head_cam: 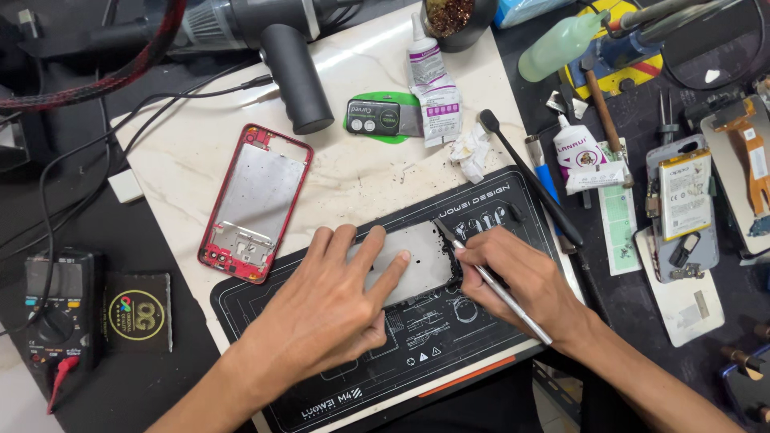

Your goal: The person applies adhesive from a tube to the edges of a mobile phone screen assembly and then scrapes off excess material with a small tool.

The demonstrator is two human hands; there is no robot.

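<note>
My left hand (333,301) lies flat with spread fingers on a grey phone panel (425,256), pressing it onto the black work mat (473,329). My right hand (521,281) grips a thin metal tool (493,287) like a pen. The tool's tip touches the panel's upper right edge, where black crumbs lie scattered. A red phone frame (255,202) with a bare metal plate rests on the marble board to the left of my left hand, apart from it.
A black heat gun (293,72) lies at the top. Glue tubes (433,84), a green pick (385,120), a black brush (529,176) and crumpled tissue (472,152) sit behind the mat. A multimeter (56,309) is at left. An opened phone (682,204) and tools crowd the right.
</note>
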